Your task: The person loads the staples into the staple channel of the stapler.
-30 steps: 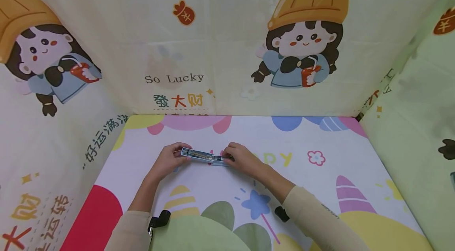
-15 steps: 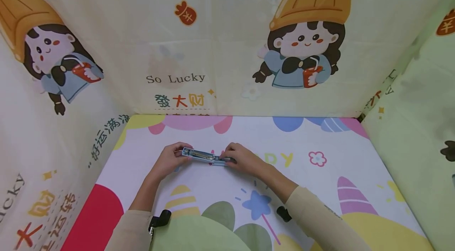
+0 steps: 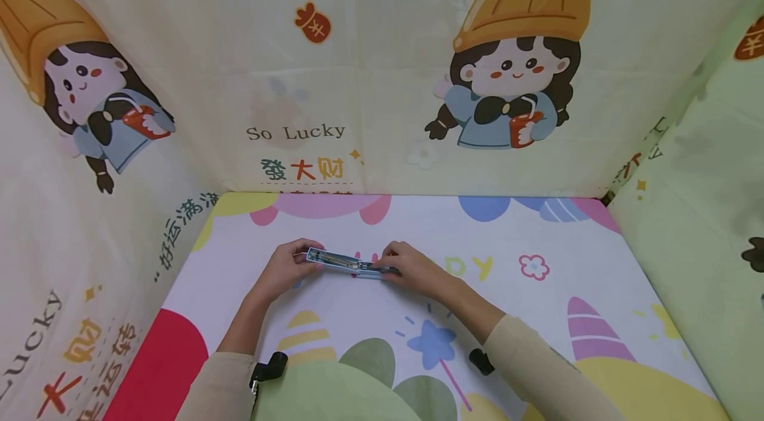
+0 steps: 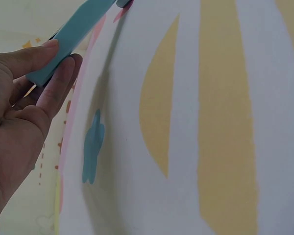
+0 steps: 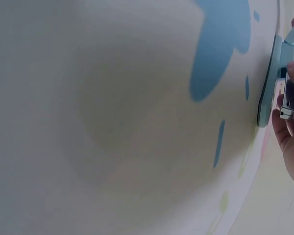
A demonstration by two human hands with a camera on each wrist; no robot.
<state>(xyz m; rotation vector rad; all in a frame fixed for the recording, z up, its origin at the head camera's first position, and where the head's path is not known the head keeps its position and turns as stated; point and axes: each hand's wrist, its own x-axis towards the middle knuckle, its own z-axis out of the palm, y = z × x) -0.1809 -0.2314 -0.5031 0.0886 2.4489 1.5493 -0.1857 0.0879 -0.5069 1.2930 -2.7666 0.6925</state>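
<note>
A light blue stapler [image 3: 334, 260], swung wide apart, spans the gap between both hands over the tabletop. Its left end is pinched by my left hand [image 3: 285, 270]; in the left wrist view the thumb lies on one side of the blue cover [image 4: 71, 44] and the fingers on the other. At the other end my right hand [image 3: 414, 268] pinches the metal staple magazine [image 5: 288, 100], seen in the right wrist view. The blue base [image 5: 269, 90] runs alongside the magazine, apart from it at the tip. Part of the right hand is cut off in that view.
A cloth with printed cartoon shapes covers the table [image 3: 477, 315]. Patterned fabric walls [image 3: 394, 162] stand at the back and both sides. Black wrist devices [image 3: 268, 368] show near both sleeves.
My right hand has shifted slightly to the right and its fingers have moved, so more of the magazine's dark end shows. My left hand keeps its grip on the stapler.
</note>
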